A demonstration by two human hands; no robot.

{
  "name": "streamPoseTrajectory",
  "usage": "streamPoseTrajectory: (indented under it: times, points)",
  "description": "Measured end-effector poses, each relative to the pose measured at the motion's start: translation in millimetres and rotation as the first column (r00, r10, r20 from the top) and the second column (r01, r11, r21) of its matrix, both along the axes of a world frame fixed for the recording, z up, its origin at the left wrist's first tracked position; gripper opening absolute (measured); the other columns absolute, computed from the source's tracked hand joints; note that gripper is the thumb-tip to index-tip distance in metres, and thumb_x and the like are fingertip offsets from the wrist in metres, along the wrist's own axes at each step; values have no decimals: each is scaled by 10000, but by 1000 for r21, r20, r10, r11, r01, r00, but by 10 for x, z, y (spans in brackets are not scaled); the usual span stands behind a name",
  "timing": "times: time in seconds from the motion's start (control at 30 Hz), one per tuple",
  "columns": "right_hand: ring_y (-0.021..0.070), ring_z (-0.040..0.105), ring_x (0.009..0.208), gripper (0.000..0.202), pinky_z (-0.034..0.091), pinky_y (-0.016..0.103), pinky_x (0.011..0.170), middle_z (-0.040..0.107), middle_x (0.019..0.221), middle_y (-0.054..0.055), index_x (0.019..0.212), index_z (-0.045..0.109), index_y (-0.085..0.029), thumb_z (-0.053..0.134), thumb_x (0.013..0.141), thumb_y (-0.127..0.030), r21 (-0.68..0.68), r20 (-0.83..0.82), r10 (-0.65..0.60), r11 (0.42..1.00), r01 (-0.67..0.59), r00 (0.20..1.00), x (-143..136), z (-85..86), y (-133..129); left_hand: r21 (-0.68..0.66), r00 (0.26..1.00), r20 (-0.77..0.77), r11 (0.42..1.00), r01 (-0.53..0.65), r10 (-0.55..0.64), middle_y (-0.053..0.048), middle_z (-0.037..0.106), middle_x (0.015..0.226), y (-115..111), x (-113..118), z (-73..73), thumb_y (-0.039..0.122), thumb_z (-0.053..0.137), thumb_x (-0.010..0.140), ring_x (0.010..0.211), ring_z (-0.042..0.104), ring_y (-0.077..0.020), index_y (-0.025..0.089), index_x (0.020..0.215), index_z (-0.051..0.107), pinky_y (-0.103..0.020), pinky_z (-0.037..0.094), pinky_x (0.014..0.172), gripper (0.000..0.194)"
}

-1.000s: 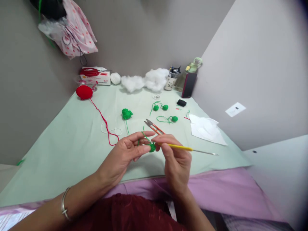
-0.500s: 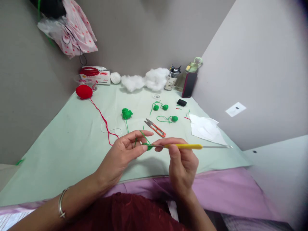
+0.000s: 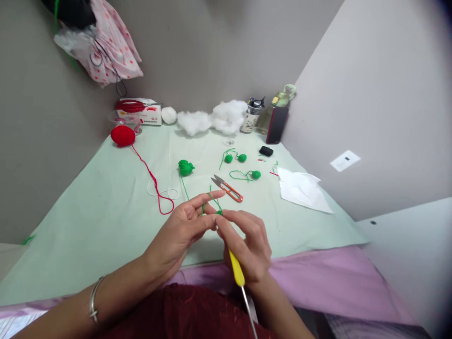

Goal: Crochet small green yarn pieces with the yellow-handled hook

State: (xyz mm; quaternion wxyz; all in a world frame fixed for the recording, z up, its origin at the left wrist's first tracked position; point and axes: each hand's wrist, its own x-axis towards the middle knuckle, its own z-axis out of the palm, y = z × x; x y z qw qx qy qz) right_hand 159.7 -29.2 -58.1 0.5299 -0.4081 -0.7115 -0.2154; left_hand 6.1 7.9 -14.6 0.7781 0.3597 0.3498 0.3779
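My left hand [image 3: 183, 226] pinches a small green crochet piece [image 3: 219, 213], mostly hidden by fingers, with green yarn looped over its raised index finger. My right hand [image 3: 247, 242] is closed on a crochet hook [image 3: 237, 269] with a yellow grip; the rear of its metal shaft points down toward me, and its front tip is hidden at the piece. Beyond my left hand sits a green yarn ball [image 3: 185, 168], its strand running to that hand. Orange-handled thread snips [image 3: 229, 189] lie just past my fingertips.
Several small green crocheted balls [image 3: 242, 158] lie farther back. A red yarn ball [image 3: 123, 136] is at left. White stuffing [image 3: 229, 117], a pen cup [image 3: 250, 118], a bottle [image 3: 281, 99] and a phone [image 3: 277, 125] line the back. White paper [image 3: 303, 189] lies at right.
The crochet hook has swung from lying level, pointing right, to pointing down toward me. My right hand has turned and moved left, closer to my left fingertips.
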Motion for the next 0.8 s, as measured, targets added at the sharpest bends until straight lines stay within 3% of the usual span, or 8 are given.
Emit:
streamPoseTrajectory:
  times: [0.13,0.27,0.37,0.5,0.57,0.67,0.73,0.8]
  points:
    - [214,731,933,317,622,379,761,768,1052,71,1211,732,-291,593,992,-109,-199,-265,131,962,-187,955,48,86,-57,-96,997,66,995,39,-32,70,535,661,49,-58,36,270,878,804,546,341,-57,203,1228,795,-226,464,728,437]
    - [185,670,770,263,560,363,689,746,874,35,1092,760,-278,539,1031,-149,-185,-676,201,885,-428,709,33,211,-111,-32,1000,0,999,-9,9,26,592,825,73,-113,69,274,898,775,621,425,-61,245,1177,820,-195,355,561,410]
    - [171,650,757,228,549,349,702,730,856,22,1013,770,-278,559,1040,-197,-169,-786,219,823,-542,578,-14,270,-71,61,1000,-23,998,9,-8,14,605,898,43,-108,84,292,879,802,718,496,-85,295,1213,807,-203,348,577,417]
    - [165,671,785,227,569,347,742,752,899,15,1045,782,-300,582,1035,-193,-237,-737,211,809,-538,642,-59,276,-9,173,997,-65,985,-17,29,23,612,855,-1,-63,83,311,871,824,724,467,-99,327,1212,807,-209,353,589,393]
    - [164,679,780,273,577,339,723,747,907,12,1110,777,-327,591,1020,-148,-264,-645,176,862,-433,744,-71,250,-24,187,995,-74,981,-58,73,30,632,867,-8,-46,81,324,885,814,672,423,-87,327,1216,804,-207,326,556,411]
    - [213,718,939,387,608,370,773,762,1059,52,1219,764,-354,672,950,-93,-240,-339,116,949,-205,934,-69,203,-84,52,1000,-2,998,-26,27,41,634,799,-1,-51,91,333,881,819,591,349,-69,292,1251,792,-205,344,569,443]
    - [227,720,977,417,612,384,788,767,1103,62,1240,760,-357,676,938,-82,-207,-269,112,963,-171,957,-52,200,-109,-63,997,72,998,26,-21,68,541,647,15,-80,113,318,886,808,555,319,-63,233,1209,811,-210,414,655,416]
    - [205,712,878,339,600,373,742,769,999,50,1184,775,-334,633,973,-111,-222,-444,159,934,-280,882,-31,234,-99,-104,994,103,994,36,-26,83,483,595,33,-121,144,301,900,785,545,317,-61,198,1155,830,-232,464,762,390]
